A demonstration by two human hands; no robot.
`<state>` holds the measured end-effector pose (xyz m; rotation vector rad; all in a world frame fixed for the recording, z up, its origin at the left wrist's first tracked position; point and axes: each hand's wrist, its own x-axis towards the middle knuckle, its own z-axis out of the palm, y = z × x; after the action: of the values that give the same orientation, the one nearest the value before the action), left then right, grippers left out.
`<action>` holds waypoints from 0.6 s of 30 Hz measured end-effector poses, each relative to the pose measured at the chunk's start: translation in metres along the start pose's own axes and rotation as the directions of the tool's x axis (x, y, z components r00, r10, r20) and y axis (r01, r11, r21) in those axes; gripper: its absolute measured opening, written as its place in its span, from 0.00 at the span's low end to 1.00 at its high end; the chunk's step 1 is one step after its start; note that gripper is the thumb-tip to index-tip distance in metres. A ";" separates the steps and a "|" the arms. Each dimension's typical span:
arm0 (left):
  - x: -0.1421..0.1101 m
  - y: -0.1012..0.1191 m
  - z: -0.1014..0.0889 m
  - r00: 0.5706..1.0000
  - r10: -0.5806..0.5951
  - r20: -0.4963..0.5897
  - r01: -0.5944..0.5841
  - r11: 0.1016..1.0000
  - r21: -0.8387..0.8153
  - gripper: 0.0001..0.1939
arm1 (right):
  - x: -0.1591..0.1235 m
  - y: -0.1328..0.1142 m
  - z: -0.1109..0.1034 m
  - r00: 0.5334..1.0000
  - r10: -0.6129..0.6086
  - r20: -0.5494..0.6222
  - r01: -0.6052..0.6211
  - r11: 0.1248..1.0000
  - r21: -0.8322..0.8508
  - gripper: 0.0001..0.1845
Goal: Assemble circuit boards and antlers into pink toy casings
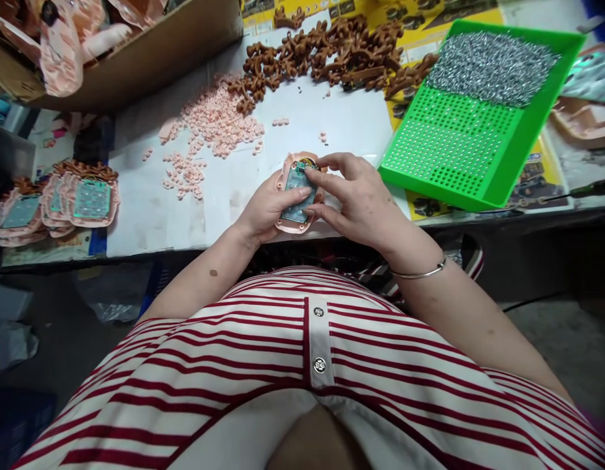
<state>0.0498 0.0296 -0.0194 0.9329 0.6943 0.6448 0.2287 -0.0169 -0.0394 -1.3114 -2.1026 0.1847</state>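
"Holding what?"
"Left hand (263, 207) grips the shell (293, 227), thumb on its board (295, 212); right hand's (361, 199) fingers are parted over it."
"Where?"
"At the table's (150, 225) near edge."

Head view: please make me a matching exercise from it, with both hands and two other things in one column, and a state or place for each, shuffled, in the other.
1. Left hand
2. Right hand
3. Tray
4. Brown parts

A. Bright green, with metal pieces heaped in its far part
B. Has a bracelet near its wrist
C. Spread in a pile beyond the hands
D. Holds the shell at its left side

Pairs: 1-D; 2-B; 3-A; 4-C
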 end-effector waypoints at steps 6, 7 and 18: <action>0.000 0.000 -0.001 1.000 0.002 -0.003 -0.002 1.000 0.001 0.30 | 0.001 -0.003 0.000 1.000 0.012 -0.004 -0.012 1.000 -0.014 0.25; -0.001 0.001 0.000 1.000 0.003 0.004 -0.003 1.000 -0.003 0.30 | 0.001 -0.003 -0.001 1.000 0.015 0.002 -0.015 1.000 -0.022 0.25; -0.004 0.004 0.005 0.998 -0.020 -0.055 0.020 1.000 0.004 0.27 | -0.003 -0.005 -0.002 0.999 -0.027 -0.028 0.026 0.999 -0.020 0.28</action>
<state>0.0510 0.0260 -0.0131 0.9146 0.7537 0.6535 0.2272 -0.0222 -0.0366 -1.2896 -2.1016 0.1335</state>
